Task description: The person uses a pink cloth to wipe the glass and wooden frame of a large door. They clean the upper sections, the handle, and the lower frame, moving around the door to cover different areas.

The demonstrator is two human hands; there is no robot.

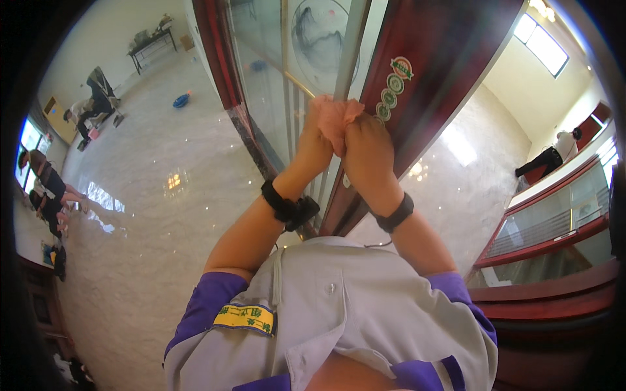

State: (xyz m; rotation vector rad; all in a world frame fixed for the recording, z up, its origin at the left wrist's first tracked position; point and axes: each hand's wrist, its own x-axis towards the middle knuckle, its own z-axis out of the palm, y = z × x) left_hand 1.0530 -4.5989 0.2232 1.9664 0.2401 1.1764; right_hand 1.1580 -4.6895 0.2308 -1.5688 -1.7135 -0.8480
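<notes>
A crumpled pink cloth is bunched between my two hands at the edge of a door with glass and a dark red frame. My left hand grips it from the left, in front of the glass panel. From the right, my right hand holds its other side, close to the red door frame. Several round stickers run down that frame beside my right hand. Fingertips of both hands are partly hidden by the cloth. Dark bands circle both wrists.
People work or sit at the far left, one near a pink bucket. A blue object lies on the glossy floor. A folding table stands at the upper left wall. At right, another person bends near a red-framed glass panel.
</notes>
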